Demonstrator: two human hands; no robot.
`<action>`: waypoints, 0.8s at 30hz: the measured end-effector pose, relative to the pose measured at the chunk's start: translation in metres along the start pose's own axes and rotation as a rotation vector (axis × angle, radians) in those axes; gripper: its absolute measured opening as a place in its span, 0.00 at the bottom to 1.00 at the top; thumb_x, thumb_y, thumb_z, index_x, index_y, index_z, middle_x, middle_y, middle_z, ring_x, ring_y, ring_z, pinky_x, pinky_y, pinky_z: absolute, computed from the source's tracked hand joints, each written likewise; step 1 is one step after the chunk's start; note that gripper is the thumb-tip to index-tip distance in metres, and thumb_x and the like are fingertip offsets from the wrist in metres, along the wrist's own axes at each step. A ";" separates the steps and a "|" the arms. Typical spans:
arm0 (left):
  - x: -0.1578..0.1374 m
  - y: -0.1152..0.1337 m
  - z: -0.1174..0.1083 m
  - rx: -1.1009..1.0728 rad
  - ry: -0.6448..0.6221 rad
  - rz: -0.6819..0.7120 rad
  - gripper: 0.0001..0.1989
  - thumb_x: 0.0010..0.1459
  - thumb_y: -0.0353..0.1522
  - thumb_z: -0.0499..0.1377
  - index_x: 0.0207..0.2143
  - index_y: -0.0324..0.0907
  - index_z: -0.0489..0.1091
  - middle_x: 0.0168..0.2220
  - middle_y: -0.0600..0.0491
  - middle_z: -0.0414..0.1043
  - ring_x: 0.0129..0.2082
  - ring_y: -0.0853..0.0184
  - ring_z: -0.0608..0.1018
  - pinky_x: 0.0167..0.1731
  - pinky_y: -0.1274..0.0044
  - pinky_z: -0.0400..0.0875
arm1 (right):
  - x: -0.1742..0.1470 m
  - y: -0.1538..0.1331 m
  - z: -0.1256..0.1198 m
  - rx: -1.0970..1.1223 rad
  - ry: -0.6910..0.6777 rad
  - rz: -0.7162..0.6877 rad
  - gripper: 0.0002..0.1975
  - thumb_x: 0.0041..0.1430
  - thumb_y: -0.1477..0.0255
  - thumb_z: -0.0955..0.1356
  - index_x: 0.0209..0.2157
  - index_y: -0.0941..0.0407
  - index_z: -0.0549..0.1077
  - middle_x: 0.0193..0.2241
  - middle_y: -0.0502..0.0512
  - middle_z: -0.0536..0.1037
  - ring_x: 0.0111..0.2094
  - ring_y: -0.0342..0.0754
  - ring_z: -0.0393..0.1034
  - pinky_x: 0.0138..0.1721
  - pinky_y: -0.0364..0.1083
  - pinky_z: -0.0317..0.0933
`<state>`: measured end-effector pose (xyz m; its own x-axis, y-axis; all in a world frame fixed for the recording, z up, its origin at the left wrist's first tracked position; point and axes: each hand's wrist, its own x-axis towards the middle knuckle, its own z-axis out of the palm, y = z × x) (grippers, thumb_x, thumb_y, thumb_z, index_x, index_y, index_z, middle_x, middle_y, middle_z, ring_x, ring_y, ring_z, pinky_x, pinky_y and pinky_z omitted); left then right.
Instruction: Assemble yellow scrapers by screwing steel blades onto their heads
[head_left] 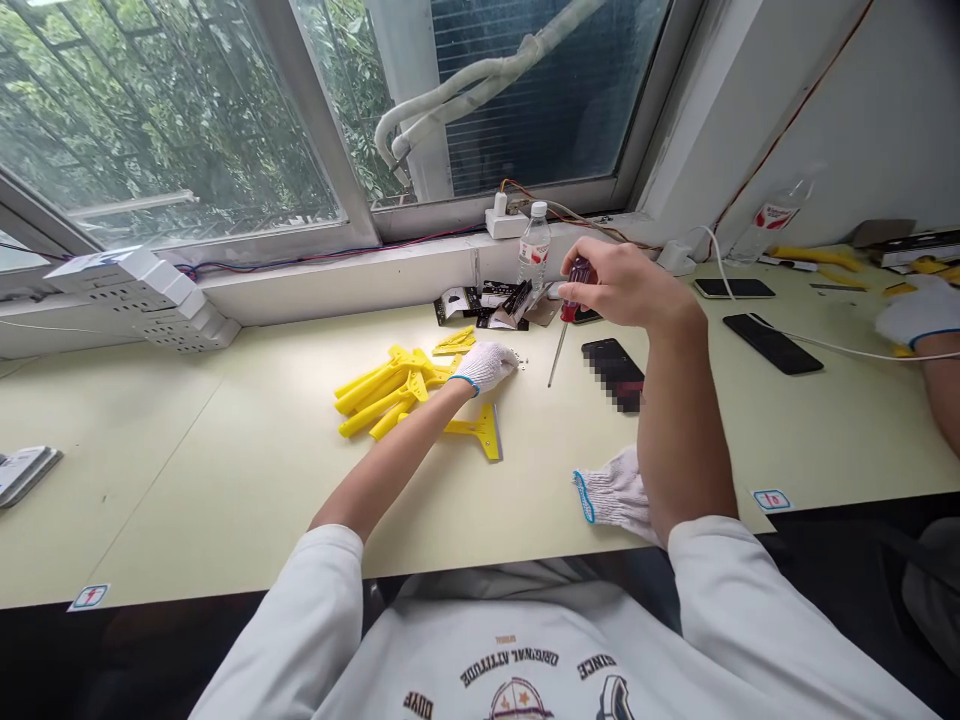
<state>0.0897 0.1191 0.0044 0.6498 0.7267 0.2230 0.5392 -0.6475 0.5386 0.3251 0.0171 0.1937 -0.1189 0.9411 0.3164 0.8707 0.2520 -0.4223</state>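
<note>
My left hand [486, 368], in a white knit glove with a blue cuff, reaches down to the table with its fingertips drawn together. Small metal pieces [523, 361], perhaps screws, lie at those fingertips; whether one is pinched is too small to tell. Bare and raised, my right hand [626, 280] grips a screwdriver [576, 288] by its dark red handle, shaft pointing down. Beside and behind my left hand lies a pile of yellow scrapers [390, 390]. One yellow scraper [486, 432] with a metal blade edge lies nearer me, partly under my left forearm.
A loose white glove [619, 492] lies by my right forearm. Black packets [499, 305], a water bottle [534, 245] and phones [615, 370] [772, 343] stand or lie toward the back and right. White boxes [150, 290] stack at left. Another person's gloved hand [921, 312] is at far right.
</note>
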 end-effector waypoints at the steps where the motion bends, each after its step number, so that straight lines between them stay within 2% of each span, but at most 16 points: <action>1: 0.001 -0.002 0.000 0.004 -0.001 -0.001 0.09 0.56 0.27 0.65 0.36 0.42 0.85 0.36 0.48 0.85 0.35 0.61 0.82 0.45 0.71 0.78 | 0.003 0.006 0.002 0.002 -0.057 0.044 0.12 0.66 0.63 0.73 0.48 0.51 0.76 0.38 0.56 0.82 0.39 0.56 0.75 0.41 0.52 0.66; 3: -0.001 -0.005 -0.002 0.016 0.006 -0.010 0.12 0.58 0.27 0.65 0.42 0.42 0.86 0.41 0.47 0.87 0.40 0.59 0.84 0.49 0.70 0.79 | 0.009 0.019 0.008 0.007 -0.148 0.149 0.15 0.66 0.62 0.74 0.50 0.51 0.75 0.40 0.56 0.83 0.36 0.53 0.76 0.38 0.50 0.66; 6: -0.012 0.001 -0.011 0.020 0.046 -0.022 0.16 0.62 0.28 0.64 0.51 0.41 0.84 0.49 0.46 0.86 0.47 0.59 0.85 0.53 0.68 0.79 | 0.020 0.037 0.022 -0.014 -0.216 0.299 0.23 0.65 0.60 0.75 0.56 0.52 0.71 0.45 0.58 0.83 0.35 0.52 0.77 0.35 0.49 0.64; 8: -0.025 0.017 -0.022 -0.004 0.081 -0.001 0.15 0.66 0.30 0.63 0.53 0.41 0.82 0.51 0.46 0.85 0.49 0.60 0.84 0.54 0.69 0.78 | 0.028 0.048 0.036 -0.041 -0.266 0.387 0.28 0.64 0.57 0.76 0.60 0.52 0.68 0.50 0.61 0.83 0.35 0.52 0.77 0.35 0.49 0.64; 10: -0.042 0.044 -0.035 -0.111 0.109 0.109 0.14 0.69 0.33 0.62 0.53 0.41 0.82 0.49 0.47 0.85 0.46 0.63 0.84 0.49 0.72 0.79 | 0.036 0.057 0.054 -0.094 -0.334 0.460 0.31 0.64 0.56 0.76 0.62 0.54 0.67 0.51 0.62 0.83 0.36 0.52 0.78 0.35 0.48 0.64; 11: -0.051 0.059 -0.043 -0.148 0.091 0.180 0.13 0.70 0.34 0.62 0.53 0.42 0.81 0.49 0.48 0.84 0.44 0.65 0.84 0.47 0.73 0.79 | 0.040 0.060 0.064 -0.129 -0.383 0.482 0.30 0.65 0.56 0.76 0.61 0.54 0.68 0.48 0.62 0.84 0.37 0.52 0.78 0.35 0.48 0.64; 13: -0.068 0.090 -0.060 -0.136 0.059 0.325 0.12 0.72 0.36 0.60 0.52 0.45 0.81 0.47 0.50 0.83 0.42 0.66 0.83 0.48 0.72 0.78 | 0.047 0.066 0.085 -0.181 -0.497 0.504 0.25 0.66 0.58 0.75 0.57 0.56 0.73 0.43 0.62 0.85 0.37 0.52 0.77 0.36 0.48 0.64; 16: -0.087 0.119 -0.078 0.023 0.005 0.485 0.14 0.75 0.39 0.57 0.52 0.46 0.81 0.47 0.49 0.82 0.47 0.61 0.82 0.52 0.67 0.76 | 0.052 0.069 0.113 -0.221 -0.588 0.527 0.16 0.65 0.62 0.77 0.47 0.59 0.80 0.36 0.63 0.84 0.35 0.54 0.77 0.36 0.49 0.65; 18: -0.094 0.117 -0.084 0.162 -0.031 0.457 0.15 0.76 0.39 0.56 0.52 0.46 0.80 0.47 0.48 0.82 0.49 0.57 0.82 0.53 0.64 0.75 | 0.051 0.068 0.126 -0.233 -0.630 0.536 0.15 0.65 0.64 0.77 0.44 0.61 0.82 0.34 0.64 0.84 0.33 0.53 0.78 0.36 0.49 0.65; 20: -0.099 0.100 -0.083 0.284 -0.122 0.357 0.13 0.72 0.37 0.58 0.52 0.46 0.81 0.47 0.47 0.82 0.48 0.55 0.82 0.50 0.64 0.76 | 0.049 0.067 0.134 -0.239 -0.650 0.538 0.15 0.65 0.64 0.78 0.45 0.62 0.82 0.35 0.64 0.84 0.32 0.53 0.78 0.35 0.50 0.66; 22: -0.103 0.074 -0.079 0.362 -0.274 0.231 0.13 0.64 0.35 0.64 0.50 0.47 0.81 0.44 0.47 0.82 0.43 0.54 0.83 0.45 0.65 0.76 | 0.046 0.065 0.138 -0.246 -0.649 0.536 0.17 0.64 0.64 0.78 0.47 0.62 0.82 0.37 0.65 0.84 0.33 0.54 0.78 0.36 0.50 0.67; 24: -0.108 0.051 -0.074 0.376 -0.384 0.113 0.19 0.52 0.34 0.71 0.48 0.47 0.82 0.41 0.47 0.81 0.38 0.54 0.83 0.43 0.65 0.77 | 0.045 0.062 0.137 -0.258 -0.629 0.535 0.19 0.64 0.63 0.78 0.48 0.62 0.81 0.39 0.67 0.84 0.35 0.56 0.80 0.38 0.51 0.69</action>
<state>0.0076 0.0243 0.0681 0.8255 0.5575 -0.0876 0.5634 -0.8051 0.1853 0.3083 0.1064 0.0654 0.1620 0.8878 -0.4308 0.9573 -0.2474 -0.1498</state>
